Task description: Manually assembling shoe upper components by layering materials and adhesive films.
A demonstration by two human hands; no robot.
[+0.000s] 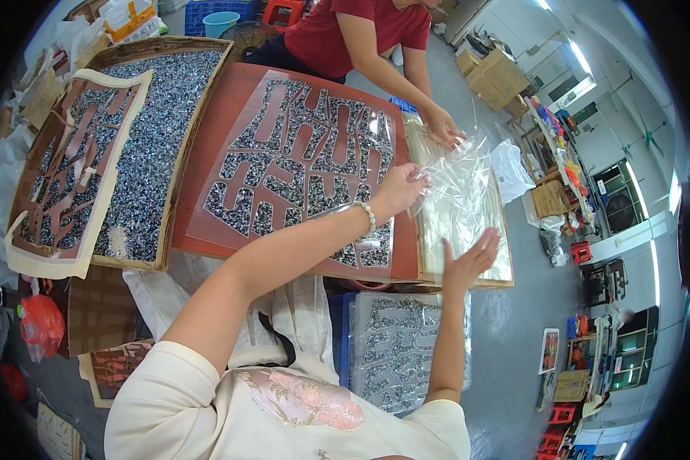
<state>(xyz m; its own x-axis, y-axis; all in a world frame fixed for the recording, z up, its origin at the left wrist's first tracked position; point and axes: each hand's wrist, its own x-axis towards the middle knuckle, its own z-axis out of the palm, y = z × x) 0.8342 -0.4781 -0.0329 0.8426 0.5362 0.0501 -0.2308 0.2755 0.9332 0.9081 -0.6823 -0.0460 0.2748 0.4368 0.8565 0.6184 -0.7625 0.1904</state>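
My left hand (400, 189), with a beaded bracelet at its wrist, pinches the edge of a thin clear plastic film (468, 172). My right hand (471, 257) is open, its fingers stretched out over the near part of a stack of clear sheets (433, 253); whether it touches them I cannot tell. Across the table, the hand of a co-worker in a red shirt (442, 126) grips the far part of the film. Left of the stack, a clear sheet (215, 211) bearing glittery dark cut-out shapes (326, 195) lies on a red board (199, 165).
On the left, a wooden tray (199, 100) holds glittering dark chips, with a cream-edged stencil (123, 146) across it. Below the table edge, more patterned sheets (399, 353) lie over a blue crate (343, 337). A white plastic bag (511, 170) hangs at the right edge.
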